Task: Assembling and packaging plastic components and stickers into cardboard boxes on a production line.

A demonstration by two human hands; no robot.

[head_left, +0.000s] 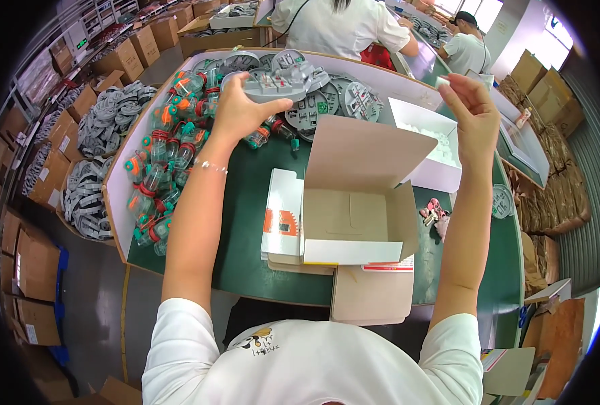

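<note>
My left hand (238, 111) grips a grey round plastic part (273, 86) with small red and white pieces set in it. It is held over a heap of similar grey round parts (362, 101) at the far side of the green table. My right hand (475, 111) is raised at the right, thumb and fingers pinching a small white piece (442, 82). Just below and left of that hand stands a white box (441, 177) with many small white pieces inside. Between my arms sits an open cardboard box (360, 251), its lid up and its inside bare brown.
Clear containers with orange, red and green fittings (158, 152) are heaped at the left. Flat cartons (371, 293) lie under the open box. Pink trinkets (435, 214) rest by my right forearm. Two people work farther back. Cartons of grey parts (114, 115) stand left of the table.
</note>
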